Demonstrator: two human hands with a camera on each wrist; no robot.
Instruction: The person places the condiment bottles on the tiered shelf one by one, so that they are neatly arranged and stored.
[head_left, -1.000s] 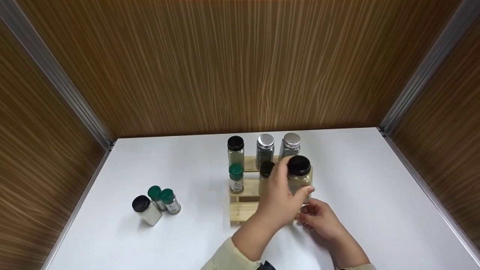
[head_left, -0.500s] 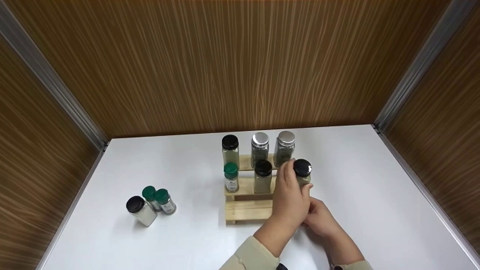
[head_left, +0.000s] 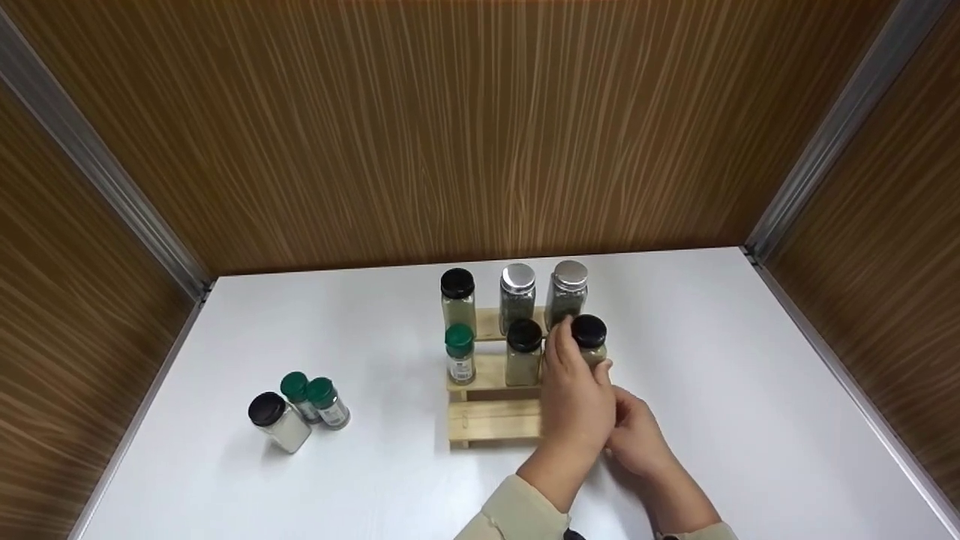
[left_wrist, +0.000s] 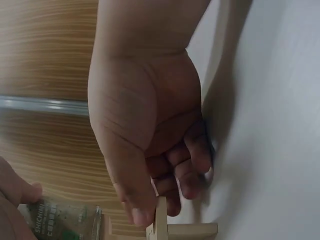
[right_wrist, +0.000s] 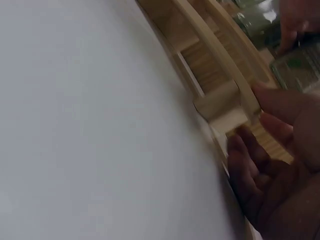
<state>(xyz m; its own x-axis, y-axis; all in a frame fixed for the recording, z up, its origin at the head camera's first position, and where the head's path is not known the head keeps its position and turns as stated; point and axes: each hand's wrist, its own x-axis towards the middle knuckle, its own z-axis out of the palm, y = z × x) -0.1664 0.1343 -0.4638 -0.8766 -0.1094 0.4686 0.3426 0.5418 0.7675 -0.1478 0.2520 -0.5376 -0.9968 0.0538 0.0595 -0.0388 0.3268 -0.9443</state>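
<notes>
Black-capped shichimi jar [head_left: 592, 346] sits in the left hand [head_left: 579, 397], at the right end of the wooden rack [head_left: 487, 421], its cap roughly level with the caps of the middle row. The key relation is between its base and the middle tier: the jar's long axis runs about upright, and in the left wrist view the base edge lies right by the wood, though I cannot tell whether it bears on it.

The left hand is the nearer one, wrapped part-way round the jar, fingers along its left side and thumb on the right. Lower and just to the right, the right hand [head_left: 636, 439] pinches the end of the rack between thumb and curled fingers. On the middle tier, a second black-capped jar [head_left: 523, 358] stands left of the held one, then a green-capped jar [head_left: 460, 358]; directly behind the held jar is a silver-lidded jar [head_left: 568, 294] on the top tier.

In the head view the left hand covers most of the held jar's body and the rack's right end, and hides the right hand's fingertips. The left wrist view cuts the jar off at the edge, so of its label [left_wrist: 47, 220] only part reads clearly, and the right wrist view shows the jar blurred. A dark shape [head_left: 574, 535] at the bottom edge of the head view cannot be made out.
</notes>
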